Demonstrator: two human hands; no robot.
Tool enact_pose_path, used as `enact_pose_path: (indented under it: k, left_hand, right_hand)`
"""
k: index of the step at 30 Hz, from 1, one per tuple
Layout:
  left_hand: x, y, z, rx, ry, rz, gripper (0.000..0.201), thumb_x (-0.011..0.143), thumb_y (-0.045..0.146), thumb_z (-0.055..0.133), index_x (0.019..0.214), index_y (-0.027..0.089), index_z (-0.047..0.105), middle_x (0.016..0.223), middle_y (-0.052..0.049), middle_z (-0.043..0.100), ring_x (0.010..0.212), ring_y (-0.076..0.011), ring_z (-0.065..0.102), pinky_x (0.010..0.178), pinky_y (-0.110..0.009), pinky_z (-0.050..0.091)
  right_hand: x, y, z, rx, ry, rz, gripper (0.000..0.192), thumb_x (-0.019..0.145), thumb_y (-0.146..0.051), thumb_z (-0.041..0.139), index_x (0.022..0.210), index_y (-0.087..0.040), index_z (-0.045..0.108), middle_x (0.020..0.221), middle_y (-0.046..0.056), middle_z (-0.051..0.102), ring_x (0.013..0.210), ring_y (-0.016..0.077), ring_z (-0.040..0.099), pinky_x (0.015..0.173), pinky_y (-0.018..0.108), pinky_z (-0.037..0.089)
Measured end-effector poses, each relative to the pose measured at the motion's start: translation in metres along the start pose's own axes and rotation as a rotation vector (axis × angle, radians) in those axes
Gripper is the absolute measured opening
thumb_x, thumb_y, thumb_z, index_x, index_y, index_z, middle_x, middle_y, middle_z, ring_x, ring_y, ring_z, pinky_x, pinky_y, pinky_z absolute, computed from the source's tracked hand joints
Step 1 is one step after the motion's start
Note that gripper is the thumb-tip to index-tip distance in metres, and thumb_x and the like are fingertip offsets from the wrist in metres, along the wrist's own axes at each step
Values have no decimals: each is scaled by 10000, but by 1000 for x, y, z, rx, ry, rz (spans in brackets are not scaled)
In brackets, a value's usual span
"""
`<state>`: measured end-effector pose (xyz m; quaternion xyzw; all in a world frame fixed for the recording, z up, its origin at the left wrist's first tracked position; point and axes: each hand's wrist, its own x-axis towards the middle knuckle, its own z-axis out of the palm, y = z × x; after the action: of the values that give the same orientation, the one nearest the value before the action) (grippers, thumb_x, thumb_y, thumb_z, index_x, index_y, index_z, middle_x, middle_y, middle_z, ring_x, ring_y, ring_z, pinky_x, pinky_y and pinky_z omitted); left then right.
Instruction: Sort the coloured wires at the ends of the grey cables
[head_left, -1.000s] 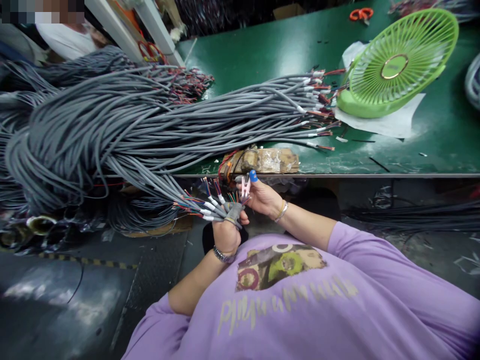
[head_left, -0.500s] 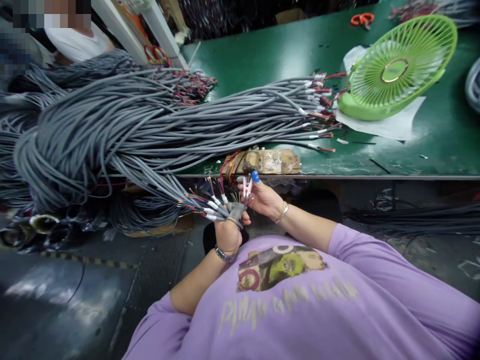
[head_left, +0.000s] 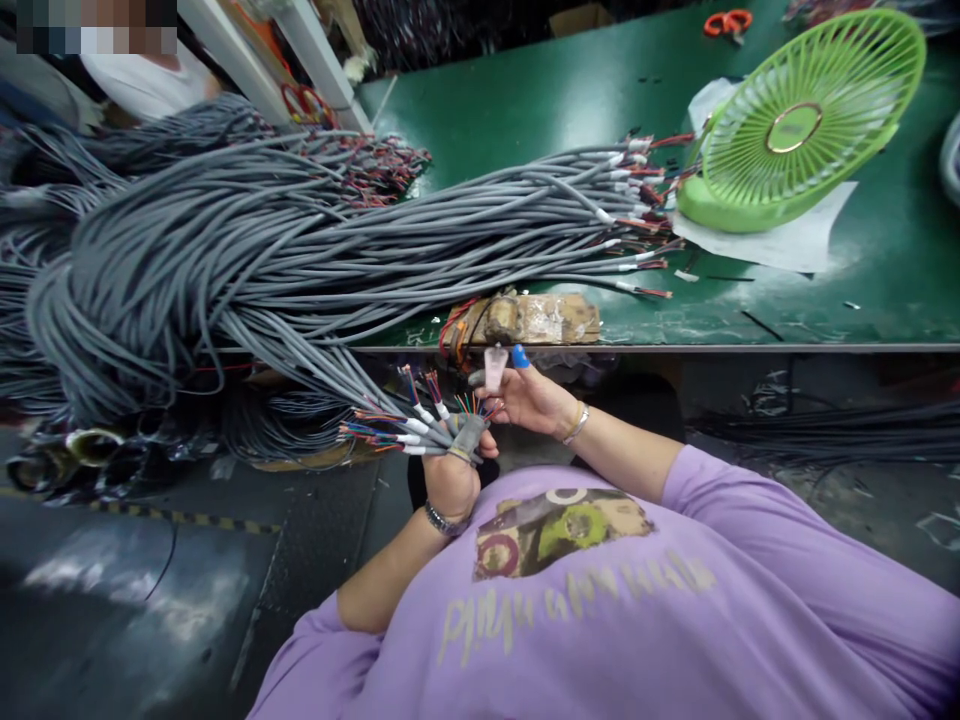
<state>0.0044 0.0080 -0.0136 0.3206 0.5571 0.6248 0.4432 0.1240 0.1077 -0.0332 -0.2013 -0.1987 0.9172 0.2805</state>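
My left hand is closed round the stripped ends of several grey cables. Coloured wires fan out of their white-banded ends towards the left and up. A grey covering, apparently on a finger, lies across the bunch. Just to the right, my right hand pinches a small pale-pink tool, blurred, with its exact kind unclear. One raised fingertip of that hand wears a blue cover. The right fingers are close to the thin wires by the left hand; whether they touch is hard to see.
A large heap of grey cables covers the left of the green table. A worn wooden block sits at the front edge. To the right stands a green fan by white paper; orange-handled scissors lie farther back. Another person is at upper left.
The pink tool has turned: its two arms showed apart before, and now it appears as one blurred shape. The bunched wire ends have shifted slightly left and down.
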Motion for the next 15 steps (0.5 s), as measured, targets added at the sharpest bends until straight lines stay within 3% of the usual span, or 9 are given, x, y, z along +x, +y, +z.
enact_pose_path:
  k: [5, 8, 12, 15]
  left_hand:
    - [-2, -11, -9, 58, -31, 16, 240, 751, 377, 717, 672, 165, 636, 564, 15, 626, 472, -97, 581, 459, -198, 487]
    - [-3, -16, -12, 115, -66, 17, 241, 755, 391, 719, 696, 166, 654, 585, 9, 639, 486, -104, 598, 478, -206, 508]
    - [-3, -16, -14, 161, -109, -8, 268, 743, 412, 728, 674, 163, 656, 582, -5, 650, 491, -118, 618, 499, -220, 527]
    - [-1, -14, -15, 217, -245, -83, 252, 736, 394, 737, 678, 157, 671, 600, -30, 681, 503, -136, 638, 524, -243, 549]
  right_hand:
    - [-15, -10, -10, -353, -96, 126, 526, 706, -622, 705, 813, -109, 658, 768, 73, 669, 616, 123, 606, 537, 238, 525]
    - [-20, -15, -8, -506, -67, 74, 425, 637, -499, 802, 757, -123, 642, 693, 34, 649, 567, 103, 577, 519, 225, 507]
    - [-22, -18, -1, -651, -39, -19, 266, 642, -331, 795, 689, -121, 639, 592, -15, 604, 509, 61, 499, 508, 185, 432]
    - [-24, -18, 4, -752, -71, -73, 203, 667, -282, 757, 661, -115, 643, 566, -21, 597, 521, 69, 495, 531, 197, 411]
